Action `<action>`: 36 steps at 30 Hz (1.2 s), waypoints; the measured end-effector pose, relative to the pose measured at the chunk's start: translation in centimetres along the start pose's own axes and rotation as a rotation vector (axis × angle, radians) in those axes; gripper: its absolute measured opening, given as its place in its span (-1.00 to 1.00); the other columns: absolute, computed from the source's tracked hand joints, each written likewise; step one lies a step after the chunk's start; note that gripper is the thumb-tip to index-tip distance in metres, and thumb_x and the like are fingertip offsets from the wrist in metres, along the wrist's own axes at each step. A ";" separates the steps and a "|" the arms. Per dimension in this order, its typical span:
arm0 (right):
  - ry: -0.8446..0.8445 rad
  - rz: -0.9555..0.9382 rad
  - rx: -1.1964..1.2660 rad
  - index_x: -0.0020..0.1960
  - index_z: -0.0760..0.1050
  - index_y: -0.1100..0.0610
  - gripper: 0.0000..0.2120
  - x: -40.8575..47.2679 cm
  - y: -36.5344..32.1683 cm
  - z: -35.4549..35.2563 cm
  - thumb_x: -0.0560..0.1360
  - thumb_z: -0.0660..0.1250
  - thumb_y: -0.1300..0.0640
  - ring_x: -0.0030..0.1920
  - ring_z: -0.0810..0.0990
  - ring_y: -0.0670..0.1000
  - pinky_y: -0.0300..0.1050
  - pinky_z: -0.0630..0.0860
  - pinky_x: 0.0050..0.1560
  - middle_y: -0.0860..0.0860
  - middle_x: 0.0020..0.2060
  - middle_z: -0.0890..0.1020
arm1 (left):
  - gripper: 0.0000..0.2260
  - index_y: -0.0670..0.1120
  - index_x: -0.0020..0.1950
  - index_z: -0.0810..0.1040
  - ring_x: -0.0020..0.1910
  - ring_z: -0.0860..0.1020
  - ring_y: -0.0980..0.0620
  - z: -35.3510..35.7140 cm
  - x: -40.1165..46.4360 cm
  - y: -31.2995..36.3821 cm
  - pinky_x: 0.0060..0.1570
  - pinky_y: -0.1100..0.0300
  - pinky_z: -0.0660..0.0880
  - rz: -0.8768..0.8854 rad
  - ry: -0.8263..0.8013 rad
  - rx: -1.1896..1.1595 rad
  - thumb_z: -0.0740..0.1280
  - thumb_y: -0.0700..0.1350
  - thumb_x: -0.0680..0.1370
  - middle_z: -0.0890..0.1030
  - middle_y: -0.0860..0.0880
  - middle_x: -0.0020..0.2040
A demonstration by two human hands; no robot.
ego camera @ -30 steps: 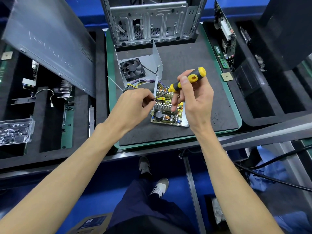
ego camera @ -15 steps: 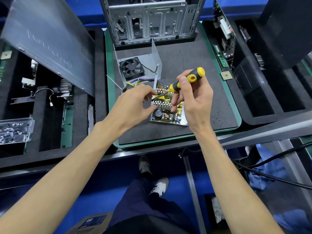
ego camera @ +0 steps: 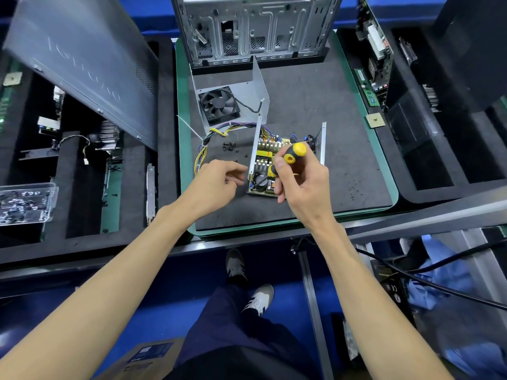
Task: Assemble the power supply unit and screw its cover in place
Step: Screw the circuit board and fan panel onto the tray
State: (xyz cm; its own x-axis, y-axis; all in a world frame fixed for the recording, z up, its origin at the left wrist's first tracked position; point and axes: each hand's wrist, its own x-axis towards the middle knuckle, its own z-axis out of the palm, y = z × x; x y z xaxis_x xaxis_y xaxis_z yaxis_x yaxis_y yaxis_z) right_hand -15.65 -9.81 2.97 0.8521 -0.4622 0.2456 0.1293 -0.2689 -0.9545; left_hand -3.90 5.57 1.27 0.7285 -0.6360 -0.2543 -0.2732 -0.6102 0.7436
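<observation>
The power supply base (ego camera: 285, 160) sat open mid-mat, circuit board exposed between two upright metal walls. Its cover (ego camera: 236, 97), fan (ego camera: 219, 103) mounted inside, lay toward the mat's far edge. Loose black screws (ego camera: 229, 146) were scattered left of the base.

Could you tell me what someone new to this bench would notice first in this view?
Most likely the yellow-and-black screwdriver, gripped in the right hand at the centre of the mat over the open power supply board. Just behind lies the metal cover with its black fan, and loose black screws sit left of the board, near the left hand.
</observation>
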 end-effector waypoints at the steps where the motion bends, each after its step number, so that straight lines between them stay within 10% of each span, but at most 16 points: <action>1: -0.010 -0.001 -0.021 -0.02 0.46 -0.03 -0.92 -0.1 0.4 0.1 0.64 0.29 0.01 -0.50 0.54 0.08 -0.05 0.53 -0.54 0.07 -0.30 0.54 | -0.49 -0.17 0.29 0.61 0.00 0.68 0.13 0.1 0.0 0.0 0.18 0.07 0.60 -0.004 -0.005 -0.013 0.10 -0.46 0.47 0.68 -0.04 0.02; 36: -0.093 -0.009 -0.130 0.04 0.47 -0.06 -0.93 -0.7 4.0 0.9 0.65 0.31 -0.04 -0.41 0.62 0.09 0.10 0.62 -0.45 0.01 -0.37 0.54 | -0.53 -0.16 0.35 0.55 0.12 0.67 0.09 0.2 -0.3 0.5 0.23 0.10 0.58 -0.028 -0.064 -0.051 0.13 -0.44 0.51 0.69 -0.10 0.13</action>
State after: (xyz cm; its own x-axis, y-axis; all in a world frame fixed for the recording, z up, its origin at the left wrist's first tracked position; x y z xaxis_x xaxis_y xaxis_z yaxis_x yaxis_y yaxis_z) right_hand -15.24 -9.77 -1.18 0.8951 -0.3808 0.2318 0.0759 -0.3823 -0.9209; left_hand -4.35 5.34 1.61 0.6933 -0.6491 -0.3131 -0.2199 -0.6043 0.7658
